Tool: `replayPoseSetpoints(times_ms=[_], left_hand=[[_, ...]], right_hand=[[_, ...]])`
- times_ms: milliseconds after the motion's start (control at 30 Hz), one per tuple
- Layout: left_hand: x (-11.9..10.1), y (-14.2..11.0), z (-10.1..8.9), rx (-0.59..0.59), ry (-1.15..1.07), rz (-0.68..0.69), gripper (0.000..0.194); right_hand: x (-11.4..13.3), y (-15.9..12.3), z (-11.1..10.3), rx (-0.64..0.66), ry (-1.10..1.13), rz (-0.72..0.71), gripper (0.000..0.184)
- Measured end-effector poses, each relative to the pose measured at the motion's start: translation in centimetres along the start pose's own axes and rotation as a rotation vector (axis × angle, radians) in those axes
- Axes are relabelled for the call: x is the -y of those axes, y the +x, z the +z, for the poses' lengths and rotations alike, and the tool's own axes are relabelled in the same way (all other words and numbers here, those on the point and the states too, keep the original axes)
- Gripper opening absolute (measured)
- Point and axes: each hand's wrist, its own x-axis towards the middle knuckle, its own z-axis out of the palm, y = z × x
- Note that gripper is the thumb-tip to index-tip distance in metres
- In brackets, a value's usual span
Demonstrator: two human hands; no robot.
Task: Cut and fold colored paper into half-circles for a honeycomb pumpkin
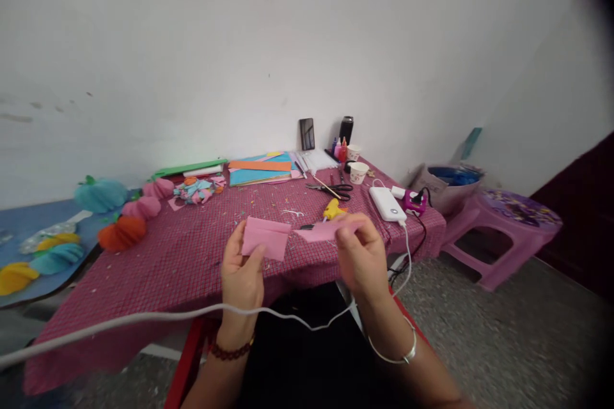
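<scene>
My left hand is closed on a creased, roughly square pink paper piece, the thumb lying across its lower left part. In my right hand, thumb and fingers pinch a narrow pink paper strip that points left toward the square. A small gap separates the two papers, both raised above the table's front edge. Just behind the strip lies a yellow glue gun, partly covered by it. Black-handled scissors rest farther back, with a thin wooden stick across them.
Paper pumpkins and a heap of paper scraps stand at left. Coloured sheets lie at the back. A phone, paper cup and white power bank are toward the right. A white cable crosses in front of my wrists.
</scene>
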Motion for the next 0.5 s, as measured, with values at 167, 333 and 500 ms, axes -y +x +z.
replayPoseSetpoints(times_ms=[167, 333, 500], left_hand=[[-0.9, 0.5, -1.4, 0.075, 0.026, 0.059, 0.010], [-2.6, -0.4, -1.9, 0.446, 0.390, 0.351, 0.004], [-3.3, -1.2, -1.8, 0.560, 0.582, 0.451, 0.011]], right_hand=[[-1.6, 2.2, 0.2, -0.179, 0.009, 0.202, 0.028], [-2.6, 2.5, 2.0, -0.111, 0.100, 0.283, 0.027], [-3.1, 1.2, 4.3, 0.018, 0.127, 0.379, 0.023]])
